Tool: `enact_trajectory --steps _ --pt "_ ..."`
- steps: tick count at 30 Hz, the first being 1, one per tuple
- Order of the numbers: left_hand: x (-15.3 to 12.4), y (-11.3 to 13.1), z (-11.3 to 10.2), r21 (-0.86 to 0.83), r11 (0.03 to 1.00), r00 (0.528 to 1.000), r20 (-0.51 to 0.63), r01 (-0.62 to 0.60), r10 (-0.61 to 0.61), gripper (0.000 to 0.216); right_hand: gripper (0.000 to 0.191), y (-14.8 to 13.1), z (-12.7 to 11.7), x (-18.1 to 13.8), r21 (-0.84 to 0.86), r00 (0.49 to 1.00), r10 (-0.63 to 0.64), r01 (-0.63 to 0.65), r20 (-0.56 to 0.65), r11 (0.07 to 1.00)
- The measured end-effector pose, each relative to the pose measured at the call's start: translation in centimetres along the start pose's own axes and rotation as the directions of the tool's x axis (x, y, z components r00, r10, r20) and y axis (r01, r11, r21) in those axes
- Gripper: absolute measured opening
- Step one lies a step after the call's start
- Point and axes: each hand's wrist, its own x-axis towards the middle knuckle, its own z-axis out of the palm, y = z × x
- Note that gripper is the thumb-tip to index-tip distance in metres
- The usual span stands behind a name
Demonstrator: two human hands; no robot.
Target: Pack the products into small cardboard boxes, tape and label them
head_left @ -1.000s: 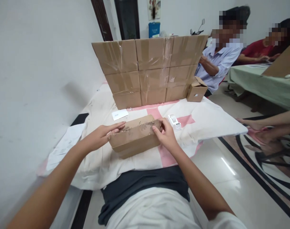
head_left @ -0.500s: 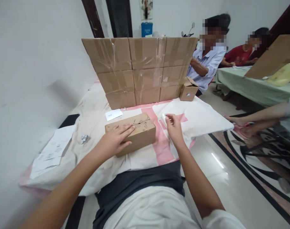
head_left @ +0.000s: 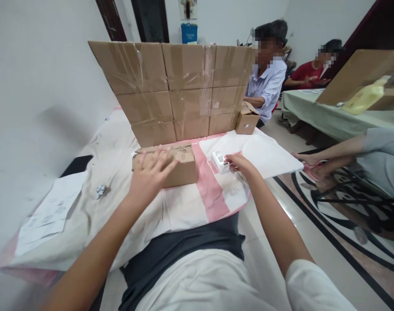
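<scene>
A closed brown cardboard box (head_left: 180,172) lies on the cloth-covered table in front of me, with dark, ragged marks along its top. My left hand (head_left: 151,170) is spread over the left part of this box, fingers apart; its outline is slightly blurred. To the right of the box, a small white plastic device (head_left: 220,163) rests on the cloth. I cannot make out its exact kind. My right hand (head_left: 240,164) has its fingers closed at the right end of the device, thumb and index finger against it.
Behind the box stands a wall of taped cardboard boxes (head_left: 190,90), with a small carton (head_left: 248,119) at its right end. Printed papers (head_left: 50,211) and a crumpled silvery scrap (head_left: 101,191) lie left. Two people sit beyond; another person's legs (head_left: 333,157) show at right.
The box has shifted away from me, and the white card behind it is now hidden. My left fingers have spread wider. The white device now shows more fully beside my right hand.
</scene>
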Motion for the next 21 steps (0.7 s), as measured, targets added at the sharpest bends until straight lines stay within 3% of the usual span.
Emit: enact_trajectory --steps 2,4,5,7,9,11,14,21 --pt "0.7 3.3 1.6 -0.130 0.990 0.995 -0.084 -0.062 0.051 0.047 0.039 -0.2 0.0 0.5 -0.020 1.000 0.031 -0.031 0.005 0.999" --pt "2.4 7.3 4.2 -0.378 0.918 0.993 -0.051 -0.121 0.110 0.041 0.039 -0.3 0.2 0.9 -0.038 0.998 0.054 -0.054 0.006 0.998" --pt "3.6 9.3 5.8 -0.504 0.860 0.995 0.000 -0.085 0.098 0.043 0.039 -0.3 0.3 1.1 -0.046 0.998 0.060 -0.060 0.007 0.997" --pt "6.6 12.6 9.4 -0.568 0.823 0.996 0.072 -0.008 0.059 0.065 0.040 -0.3 0.4 1.2 -0.060 0.998 0.057 -0.057 0.007 0.997" --pt "9.6 14.6 12.9 -0.642 0.724 0.966 0.209 0.253 -0.153 0.101 0.040 -0.2 0.6 1.2 -0.078 0.999 0.044 -0.044 0.006 0.996" --pt "11.9 15.2 15.7 -0.642 0.671 0.929 0.265 0.370 -0.259 0.115 0.040 -0.2 0.7 1.2 -0.098 1.000 0.029 -0.028 0.002 0.995" --pt "13.2 14.6 18.3 -0.649 0.634 0.907 0.285 0.421 -0.310 0.120 0.038 -0.2 0.8 1.0 -0.115 1.000 -0.007 0.006 -0.002 0.993" --pt "12.3 14.0 19.4 -0.664 0.635 0.916 0.238 0.396 -0.322 0.123 0.033 0.7 -0.5 -0.3 -0.066 0.994 -0.106 0.107 0.012 0.992"
